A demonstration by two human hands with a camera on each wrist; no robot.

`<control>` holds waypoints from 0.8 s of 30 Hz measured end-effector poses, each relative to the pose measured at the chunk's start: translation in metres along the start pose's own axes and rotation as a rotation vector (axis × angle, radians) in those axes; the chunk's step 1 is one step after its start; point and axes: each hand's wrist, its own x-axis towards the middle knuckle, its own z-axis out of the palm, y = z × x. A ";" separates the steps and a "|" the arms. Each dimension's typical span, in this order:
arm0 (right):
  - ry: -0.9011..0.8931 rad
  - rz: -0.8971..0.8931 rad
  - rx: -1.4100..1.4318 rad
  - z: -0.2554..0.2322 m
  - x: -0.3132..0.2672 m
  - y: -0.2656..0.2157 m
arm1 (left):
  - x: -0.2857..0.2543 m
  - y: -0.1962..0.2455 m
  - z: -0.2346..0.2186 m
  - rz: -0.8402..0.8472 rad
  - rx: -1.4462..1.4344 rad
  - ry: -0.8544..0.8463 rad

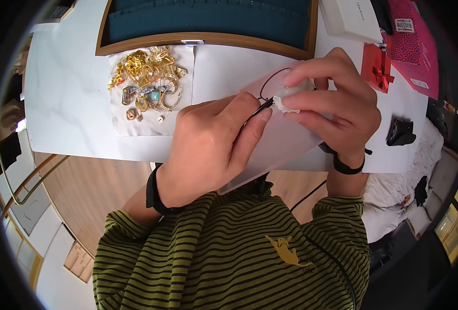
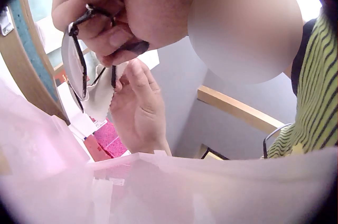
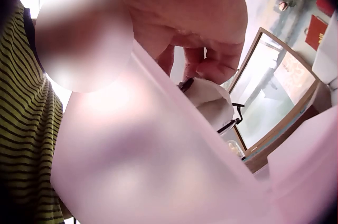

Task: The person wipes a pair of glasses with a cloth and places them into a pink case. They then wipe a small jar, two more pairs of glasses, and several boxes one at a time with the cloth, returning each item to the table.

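Note:
My left hand (image 1: 208, 139) pinches a pair of eyeglasses (image 1: 264, 105) with thin dark frames between thumb and forefinger. A clear lens (image 2: 73, 63) shows in the left wrist view. Thumb and fingers of my right hand (image 1: 340, 95) hold a whitish cloth (image 1: 286, 103) with a zigzag edge, folded over the far lens. In the right wrist view the cloth (image 3: 211, 102) wraps that part, and the dark frame (image 3: 237, 121) sticks out beyond it. Fingers and cloth hide most of the far lens.
A translucent pink sheet (image 1: 280, 142) slants beneath the hands. Gold jewelry (image 1: 146, 64) lies on a pale cloth (image 1: 125, 126) at left. Behind stands a wooden case (image 1: 136, 44) lined in dark teal. At right are a white box (image 1: 348, 18), red gift box (image 1: 376, 70) and black pouch (image 1: 400, 132).

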 end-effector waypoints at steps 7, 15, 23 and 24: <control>0.112 0.064 0.065 0.011 -0.001 -0.001 | 0.003 0.002 -0.003 0.052 0.026 -0.014; 0.023 0.076 0.010 0.007 0.000 0.002 | 0.002 -0.001 -0.006 0.042 0.005 -0.030; -0.013 0.101 0.048 0.001 0.001 -0.001 | -0.002 -0.003 -0.010 0.039 0.008 -0.070; -0.014 0.100 0.049 0.001 0.001 -0.002 | -0.003 -0.003 -0.010 0.038 0.009 -0.069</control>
